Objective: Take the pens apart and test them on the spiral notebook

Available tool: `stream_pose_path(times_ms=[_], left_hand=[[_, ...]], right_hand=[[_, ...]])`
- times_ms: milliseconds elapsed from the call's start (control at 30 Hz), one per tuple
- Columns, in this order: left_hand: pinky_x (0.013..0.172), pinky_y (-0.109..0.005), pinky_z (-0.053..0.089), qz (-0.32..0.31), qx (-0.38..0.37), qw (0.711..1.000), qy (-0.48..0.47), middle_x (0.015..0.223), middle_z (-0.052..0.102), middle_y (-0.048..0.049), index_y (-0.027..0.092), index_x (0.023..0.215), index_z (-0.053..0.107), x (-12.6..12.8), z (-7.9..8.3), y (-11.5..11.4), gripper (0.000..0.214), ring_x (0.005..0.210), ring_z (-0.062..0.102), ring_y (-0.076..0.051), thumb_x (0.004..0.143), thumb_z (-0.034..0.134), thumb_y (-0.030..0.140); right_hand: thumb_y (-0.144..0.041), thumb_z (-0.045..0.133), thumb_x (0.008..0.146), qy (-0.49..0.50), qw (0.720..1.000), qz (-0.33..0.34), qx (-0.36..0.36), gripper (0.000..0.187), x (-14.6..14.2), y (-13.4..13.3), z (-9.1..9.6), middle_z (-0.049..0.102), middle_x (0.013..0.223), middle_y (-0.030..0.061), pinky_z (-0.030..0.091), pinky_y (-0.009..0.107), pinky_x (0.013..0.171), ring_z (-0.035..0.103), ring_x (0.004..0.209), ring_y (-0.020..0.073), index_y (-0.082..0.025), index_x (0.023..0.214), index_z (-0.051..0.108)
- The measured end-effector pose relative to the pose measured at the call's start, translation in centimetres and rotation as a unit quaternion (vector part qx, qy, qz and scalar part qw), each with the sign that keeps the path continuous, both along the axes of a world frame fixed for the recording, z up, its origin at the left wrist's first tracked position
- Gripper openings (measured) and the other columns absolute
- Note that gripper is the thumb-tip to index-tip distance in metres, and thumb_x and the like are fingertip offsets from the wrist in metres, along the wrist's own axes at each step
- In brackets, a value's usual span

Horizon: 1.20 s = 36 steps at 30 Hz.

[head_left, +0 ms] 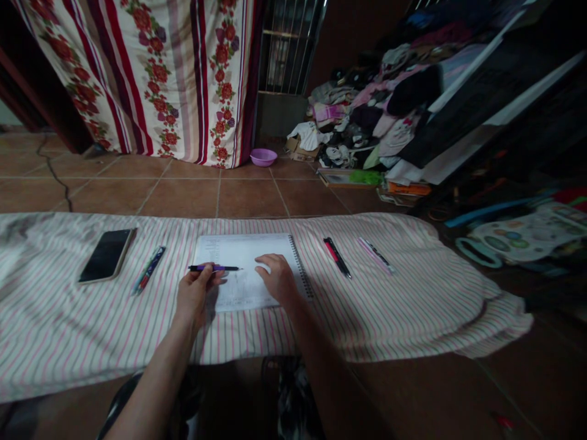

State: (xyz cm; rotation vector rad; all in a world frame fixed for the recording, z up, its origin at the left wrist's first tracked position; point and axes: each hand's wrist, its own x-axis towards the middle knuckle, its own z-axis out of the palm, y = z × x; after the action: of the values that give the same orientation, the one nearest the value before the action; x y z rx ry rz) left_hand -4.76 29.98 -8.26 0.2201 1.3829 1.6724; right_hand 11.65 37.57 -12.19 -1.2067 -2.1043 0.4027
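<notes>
My left hand [200, 286] pinches a dark purple pen [224, 268] and holds it level over the left part of a spiral notebook [247, 244]. The pen's tip points right. Above the right side of the page is my right hand [276, 276], its fingers apart and slightly curled, with nothing in them. A small gap separates it from the pen tip. The notebook lies open to a pale page with faint marks, its wire binding along the right edge. Whether either hand touches the paper I cannot tell.
A striped cloth covers the table [394, 318]. On the left lie a phone [106, 255] and several pens [149, 271]; on the right, a red and black pair of pens [337, 257] and some lighter pens [376, 255]. Beyond are a purple basin [263, 157] and heaped clothes [367, 110].
</notes>
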Motion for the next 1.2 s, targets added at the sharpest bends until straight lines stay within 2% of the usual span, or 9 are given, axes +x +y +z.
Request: stream_pose_path(times_ms=[233, 433, 633, 1200], left_hand=[[0.050, -0.014, 0.052, -0.015, -0.015, 0.999, -0.023, 0.057, 0.065, -0.0041, 0.006, 0.073, 0.059, 0.1, 0.5, 0.0, 0.014, 0.049, 0.062, -0.008, 0.082, 0.050, 0.002], [0.049, -0.014, 0.052, -0.029, -0.010, 0.999, -0.025, 0.056, 0.066, -0.0045, 0.006, 0.074, 0.060, 0.1, -0.1, 0.0, 0.013, 0.047, 0.062, -0.008, 0.081, 0.051, 0.002], [0.050, -0.014, 0.053, -0.027, 0.001, 0.999, -0.034, 0.058, 0.066, -0.0048, 0.006, 0.072, 0.061, 0.0, -0.3, 0.0, 0.014, 0.051, 0.064, -0.010, 0.081, 0.050, 0.002], [0.053, -0.015, 0.054, -0.023, 0.008, 0.999, -0.045, 0.061, 0.066, -0.0049, 0.006, 0.068, 0.061, 0.1, -0.5, 0.0, 0.016, 0.053, 0.064, -0.009, 0.080, 0.051, 0.001]], right_hand=[[-0.017, 0.069, 0.071, 0.029, 0.999, 0.042, 0.018, 0.013, -0.9, -0.6, 0.3, 0.068, 0.084, 0.0046, 0.041, 0.035, 0.086, 0.054, 0.092, 0.0212, -0.020, 0.084, 0.070], [-0.017, 0.071, 0.070, 0.030, 0.998, 0.055, 0.020, 0.012, -1.3, -0.7, -0.1, 0.068, 0.084, 0.0052, 0.041, 0.035, 0.086, 0.052, 0.093, 0.0214, -0.019, 0.082, 0.071], [-0.017, 0.068, 0.073, 0.022, 0.997, 0.068, 0.019, 0.008, -1.4, -0.6, -0.5, 0.067, 0.084, 0.0046, 0.041, 0.035, 0.084, 0.053, 0.093, 0.0206, -0.022, 0.078, 0.071], [-0.016, 0.066, 0.074, 0.014, 0.996, 0.081, 0.027, 0.006, -1.5, -0.7, -0.2, 0.067, 0.083, 0.0041, 0.041, 0.034, 0.083, 0.054, 0.093, 0.0199, -0.021, 0.072, 0.069]])
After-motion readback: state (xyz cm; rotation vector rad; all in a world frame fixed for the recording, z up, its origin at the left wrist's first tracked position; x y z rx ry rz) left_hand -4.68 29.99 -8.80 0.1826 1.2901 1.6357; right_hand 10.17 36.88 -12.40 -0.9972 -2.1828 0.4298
